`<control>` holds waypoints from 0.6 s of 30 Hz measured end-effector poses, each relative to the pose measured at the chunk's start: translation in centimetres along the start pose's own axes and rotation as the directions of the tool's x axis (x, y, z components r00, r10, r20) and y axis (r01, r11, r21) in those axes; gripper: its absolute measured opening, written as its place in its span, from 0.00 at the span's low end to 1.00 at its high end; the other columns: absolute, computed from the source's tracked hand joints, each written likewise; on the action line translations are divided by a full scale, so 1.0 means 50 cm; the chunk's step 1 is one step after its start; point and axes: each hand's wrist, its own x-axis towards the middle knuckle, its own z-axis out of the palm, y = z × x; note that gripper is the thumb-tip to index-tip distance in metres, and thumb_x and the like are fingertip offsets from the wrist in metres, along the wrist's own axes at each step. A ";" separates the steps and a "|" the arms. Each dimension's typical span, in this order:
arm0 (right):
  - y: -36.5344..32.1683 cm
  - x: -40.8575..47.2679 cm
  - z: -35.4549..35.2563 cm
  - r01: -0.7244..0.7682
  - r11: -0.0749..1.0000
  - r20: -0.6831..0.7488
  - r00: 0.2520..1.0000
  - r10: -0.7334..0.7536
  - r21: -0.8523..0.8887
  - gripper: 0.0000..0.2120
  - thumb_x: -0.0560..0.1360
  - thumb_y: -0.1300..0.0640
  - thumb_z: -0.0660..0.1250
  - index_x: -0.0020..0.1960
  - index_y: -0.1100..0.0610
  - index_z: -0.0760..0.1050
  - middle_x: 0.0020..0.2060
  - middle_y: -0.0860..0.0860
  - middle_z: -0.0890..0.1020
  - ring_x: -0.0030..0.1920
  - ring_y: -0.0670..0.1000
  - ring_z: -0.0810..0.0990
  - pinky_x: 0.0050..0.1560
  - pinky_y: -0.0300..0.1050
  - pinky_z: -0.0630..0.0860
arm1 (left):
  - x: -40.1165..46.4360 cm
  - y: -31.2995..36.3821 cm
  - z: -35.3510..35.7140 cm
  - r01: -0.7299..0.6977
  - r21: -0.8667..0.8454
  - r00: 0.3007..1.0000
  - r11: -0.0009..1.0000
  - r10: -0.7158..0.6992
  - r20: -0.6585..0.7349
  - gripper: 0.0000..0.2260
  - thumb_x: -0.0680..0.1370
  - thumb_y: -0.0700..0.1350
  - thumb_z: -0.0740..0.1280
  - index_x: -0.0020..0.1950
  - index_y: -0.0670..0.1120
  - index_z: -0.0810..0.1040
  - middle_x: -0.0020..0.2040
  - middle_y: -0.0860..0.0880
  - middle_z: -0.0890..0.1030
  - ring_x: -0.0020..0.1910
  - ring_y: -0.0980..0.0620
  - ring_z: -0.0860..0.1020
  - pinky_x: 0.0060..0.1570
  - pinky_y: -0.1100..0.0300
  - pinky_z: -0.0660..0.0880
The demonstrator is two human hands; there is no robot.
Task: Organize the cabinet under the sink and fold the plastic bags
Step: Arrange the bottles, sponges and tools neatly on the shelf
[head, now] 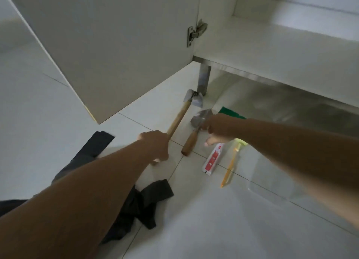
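A person crouched on a tiled floor [48, 122] reaches both bare arms toward an open cabinet under a sink. Nearest the camera, a crumpled black plastic bag [139, 202] lies unfolded beneath the left forearm, with a flatter black strip [95, 144] just beyond it — neither yet folded, by the look of it. A sheet of clear plastic [272, 183] lies partly under the right forearm.

The left hand [155, 144] is closed around the wooden handle of a small hoe-like tool [180, 115], whose metal head rests near the cabinet leg [204, 80]. The right hand [217, 128] pinches the metal end of a second wooden-handled tool [192, 136] — a scraper or trowel, the blur makes it hard to say — with thumb spread below. Beside it lie a red-and-white tube [212, 159] and an orange-handled toothbrush [231, 165]; a green object [229, 112] shows behind the wrist.

The step appears to be gathering the tools for return to the cabinet. It would go best with each tool lifted by its handle, blades kept clear of the fingers and of the open cabinet door [106, 45].

Farthest off, the cabinet floor [272, 45] visible past the hinge [194, 33] holds nothing that can be seen here.
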 end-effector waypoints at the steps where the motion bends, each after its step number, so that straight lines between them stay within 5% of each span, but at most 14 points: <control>1: 0.019 -0.014 0.004 -0.035 0.999 -0.010 0.999 0.035 0.036 0.22 0.76 0.47 0.70 0.64 0.58 0.72 0.47 0.50 0.78 0.47 0.49 0.79 0.55 0.44 0.75 | 0.015 0.018 -0.004 -0.039 -0.011 0.999 0.999 0.039 0.012 0.13 0.74 0.48 0.69 0.55 0.45 0.75 0.42 0.51 0.77 0.37 0.54 0.78 0.32 0.62 0.71; 6: 0.117 -0.112 0.005 -0.265 0.948 -0.043 0.960 0.276 0.175 0.30 0.73 0.47 0.73 0.71 0.53 0.70 0.64 0.50 0.76 0.60 0.53 0.76 0.52 0.41 0.72 | 0.063 0.122 -0.053 -0.247 0.046 0.968 0.968 0.244 0.059 0.19 0.77 0.49 0.69 0.65 0.44 0.73 0.60 0.46 0.78 0.57 0.47 0.78 0.50 0.58 0.75; 14: 0.252 -0.394 0.055 -0.548 0.765 0.012 0.815 0.579 0.339 0.17 0.72 0.53 0.74 0.59 0.52 0.76 0.55 0.52 0.81 0.51 0.52 0.80 0.51 0.45 0.77 | 0.057 0.363 -0.079 -0.497 0.098 0.868 0.862 0.492 0.066 0.17 0.76 0.47 0.69 0.63 0.42 0.74 0.55 0.47 0.77 0.53 0.48 0.78 0.46 0.60 0.73; 18: 0.316 -0.510 0.109 -0.699 0.664 0.067 0.701 0.710 0.268 0.24 0.72 0.44 0.73 0.65 0.50 0.75 0.58 0.47 0.79 0.57 0.50 0.77 0.55 0.43 0.73 | 0.029 0.462 -0.051 -0.577 0.064 0.816 0.814 0.571 0.088 0.18 0.76 0.47 0.69 0.65 0.44 0.74 0.60 0.46 0.77 0.57 0.46 0.77 0.51 0.57 0.75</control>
